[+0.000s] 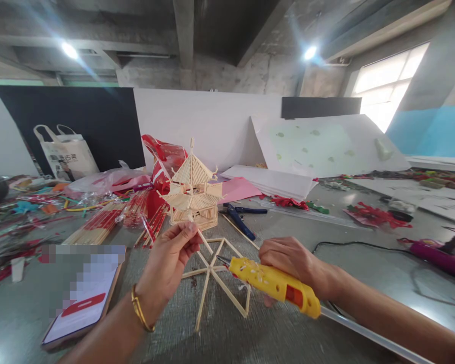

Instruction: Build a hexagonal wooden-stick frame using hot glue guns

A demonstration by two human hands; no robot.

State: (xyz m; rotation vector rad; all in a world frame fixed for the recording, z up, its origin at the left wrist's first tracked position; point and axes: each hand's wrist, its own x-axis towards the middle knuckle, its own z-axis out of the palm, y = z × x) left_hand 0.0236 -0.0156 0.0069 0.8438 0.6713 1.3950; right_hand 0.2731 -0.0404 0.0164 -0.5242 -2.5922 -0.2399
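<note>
My left hand [176, 255] pinches a short wooden stick [205, 241] between thumb and fingers, its lower end pointing down over the stick frame. In my right hand [288, 260] is a yellow hot glue gun [269, 283], its nozzle aimed left, close to that stick and the frame's hub. A clear glue stick [364, 331] juts from the gun's rear. Below both hands, a spoked frame of wooden sticks [229, 292] lies flat on the table, with outer sticks joining some spokes. Behind it stands a small pagoda model [193, 189] built of similar sticks.
A phone [83, 298] lies at the left. Bundled sticks [96, 222] and a red plastic bag [163, 156] are beyond it. Blue-handled pliers [240, 220] rest right of the pagoda. A black cable [364, 247] runs to a purple power strip [440, 258] at the right.
</note>
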